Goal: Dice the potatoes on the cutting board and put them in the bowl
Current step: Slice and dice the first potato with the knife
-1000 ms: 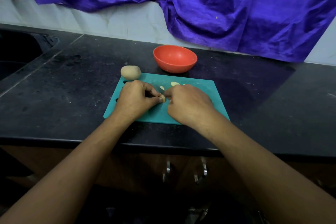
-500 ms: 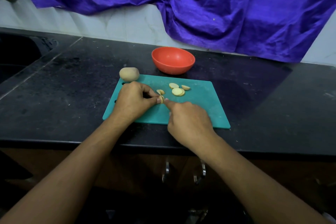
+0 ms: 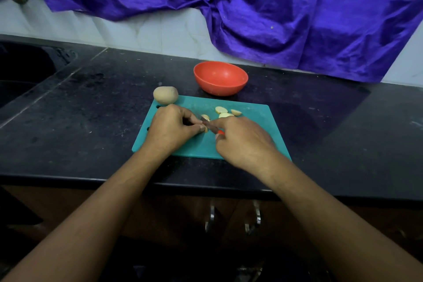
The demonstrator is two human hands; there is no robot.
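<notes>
A teal cutting board (image 3: 251, 142) lies on the black counter. My left hand (image 3: 170, 127) pinches a small potato piece (image 3: 205, 129) against the board. My right hand (image 3: 242, 138) grips a knife (image 3: 210, 126) with a red handle, its blade resting at that piece. Several pale potato slices (image 3: 225, 112) lie on the board's far side. A whole potato (image 3: 165, 95) sits at the board's far left corner. The orange bowl (image 3: 220, 78) stands just behind the board, and I see nothing inside it.
The black counter (image 3: 91, 110) stretches left to a dark sink (image 3: 20, 75). A purple cloth (image 3: 274, 11) hangs on the wall behind the bowl. Cabinet handles (image 3: 233, 216) show under the counter edge.
My right hand has shifted slightly right and the knife blade with its red handle tip now shows beside the held piece. The left hand keeps its pinch.
</notes>
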